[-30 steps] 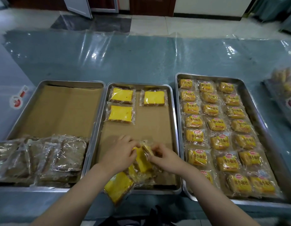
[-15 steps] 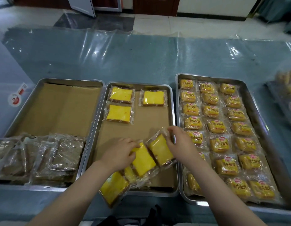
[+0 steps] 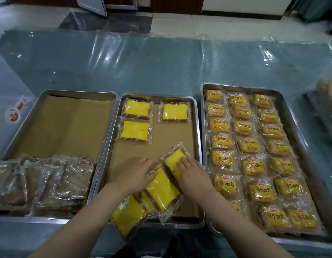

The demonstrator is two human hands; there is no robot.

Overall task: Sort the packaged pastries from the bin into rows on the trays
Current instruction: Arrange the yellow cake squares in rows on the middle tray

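Packaged pastries, sorting part-done. Right tray (image 3: 284, 101): filled in rows. Middle tray (image 3: 196, 127): three yellow cakes (image 3: 136, 108) placed, a loose pile (image 3: 161, 192) at near end. Left tray (image 3: 49, 94): brown packs (image 3: 64, 181) heaped, unsorted. Right hand (image 3: 194, 174): fingers flat on one yellow pack (image 3: 173, 158). Left hand (image 3: 137, 175): curled over pile; grasp cannot be told.

Blue-grey table (image 3: 161, 67) under a wrinkled clear plastic sheet (image 3: 109, 53) catching bright glare. Round red-and-white sticker (image 3: 14, 114) near the left edge. Beyond, pale floor tiles (image 3: 180, 23) with one dark tile (image 3: 83, 23). White wall (image 3: 243, 4) with dark baseboard, brown wooden door (image 3: 176, 4), grey panel (image 3: 90, 4) leaning at left.
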